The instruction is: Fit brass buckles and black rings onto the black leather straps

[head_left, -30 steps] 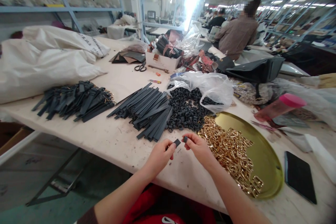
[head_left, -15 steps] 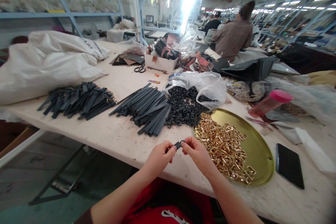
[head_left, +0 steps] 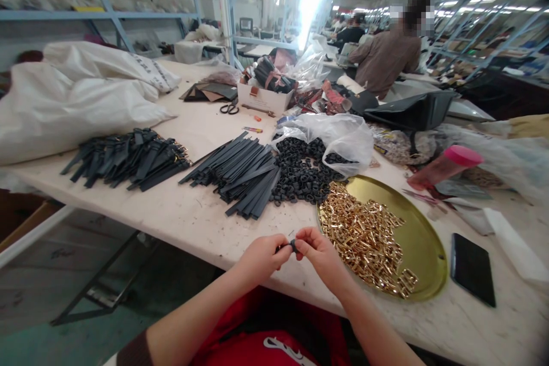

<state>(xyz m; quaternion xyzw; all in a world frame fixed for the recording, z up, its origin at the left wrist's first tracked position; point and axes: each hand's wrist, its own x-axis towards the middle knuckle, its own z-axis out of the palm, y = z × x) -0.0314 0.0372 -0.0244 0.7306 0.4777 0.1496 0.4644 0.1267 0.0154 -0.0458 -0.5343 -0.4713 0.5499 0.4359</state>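
Observation:
Above the table's front edge, my left hand (head_left: pixel 266 254) is closed on a dark strap, mostly hidden by the fingers. My right hand (head_left: pixel 319 250) pinches a small black loop (head_left: pixel 294 245) at the strap's end; whether the loop is around the strap I cannot tell. Beyond my hands lies a pile of dark flat straps (head_left: pixel 238 174). Right of it are many small black loops (head_left: pixel 300 183), partly under a clear plastic bag (head_left: pixel 343 134). Gold buckles (head_left: pixel 364 234) are heaped on a round gold tray (head_left: pixel 424 246) beside my right hand.
Straps with gold buckles (head_left: pixel 128 157) are piled at the left, before a white sack (head_left: pixel 86 97). A phone (head_left: pixel 472 269) lies right of the tray, near a pink-lidded container (head_left: pixel 446 166). Scissors (head_left: pixel 229 108) and a white box (head_left: pixel 263 100) sit farther back. A person (head_left: pixel 388 54) is beyond the table.
My hands have drawn closer together, so less of the strap shows between them. The loop now sits right against the left fingers. The view has shifted slightly.

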